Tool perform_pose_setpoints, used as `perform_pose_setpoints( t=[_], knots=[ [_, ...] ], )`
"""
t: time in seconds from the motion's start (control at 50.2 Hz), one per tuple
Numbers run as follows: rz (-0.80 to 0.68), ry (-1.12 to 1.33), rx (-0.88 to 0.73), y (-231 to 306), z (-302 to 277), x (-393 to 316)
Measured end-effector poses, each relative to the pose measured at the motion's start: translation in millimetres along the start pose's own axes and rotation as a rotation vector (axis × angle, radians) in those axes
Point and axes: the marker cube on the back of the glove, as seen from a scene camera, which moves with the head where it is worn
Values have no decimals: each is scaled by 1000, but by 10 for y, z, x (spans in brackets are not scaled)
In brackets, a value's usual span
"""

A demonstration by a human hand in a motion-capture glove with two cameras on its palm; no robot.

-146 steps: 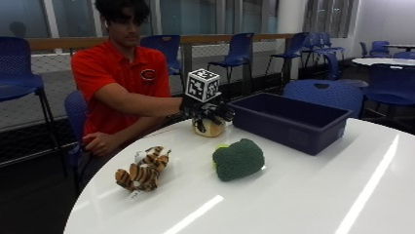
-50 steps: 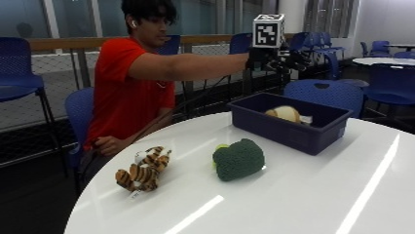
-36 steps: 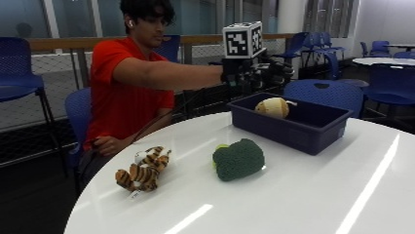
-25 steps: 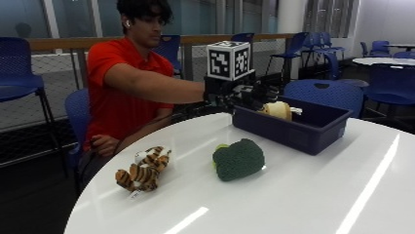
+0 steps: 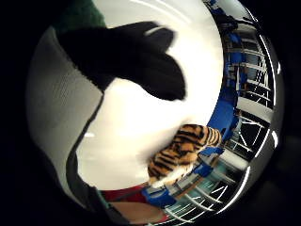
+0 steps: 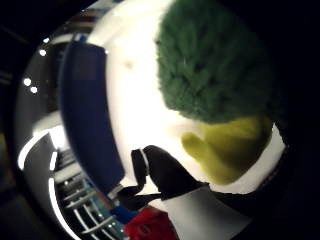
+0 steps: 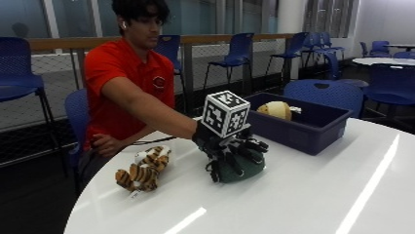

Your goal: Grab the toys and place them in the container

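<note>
I see the gloved right hand [image 7: 232, 152] lying on top of the green plush toy [image 7: 238, 168], which sits on the white round table [image 7: 311, 195] between the tiger toy [image 7: 142, 169] and the blue container [image 7: 305, 124]. The fingers [image 7: 223, 165] are spread and curve down over the front and sides of the green toy, touching it. I cannot tell whether they have closed round it; the toy rests on the table surface.

In the thumb side palm view, the green plush toy [image 6: 215, 60] fills much of the picture, with a yellow-green part [image 6: 230, 147] below the dark green mass; it is close to the palm. The blue container [image 6: 87, 115] stands on the table beside it, apart from the toy. A gloved finger [image 6: 165, 172] shows at the edge.

In the little finger side palm view, I see the tiger toy [image 5: 181, 153] lying on its side on the white table [image 5: 136, 127], apart from the hand. A gloved finger [image 5: 141, 56] crosses the picture above the table.

The blue container holds a cream-coloured round toy [image 7: 275, 110], lying inside against the far wall. The tiger toy lies near the table edge closest to the person, whose bare hand [image 7: 107, 145] rests below the table edge.
</note>
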Motion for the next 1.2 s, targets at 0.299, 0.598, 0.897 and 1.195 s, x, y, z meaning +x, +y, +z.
perform_pose_setpoints(
  t=[0.299, 0.598, 0.897, 1.195],
  knots=[
    [-4, 123, -174, -68, 5, 22],
    [0, 171, 90, -66, 9, 18],
    [-7, 4, 205, 91, -703, -9],
    [-143, -36, 393, 308, -2067, -1226]
  ],
)
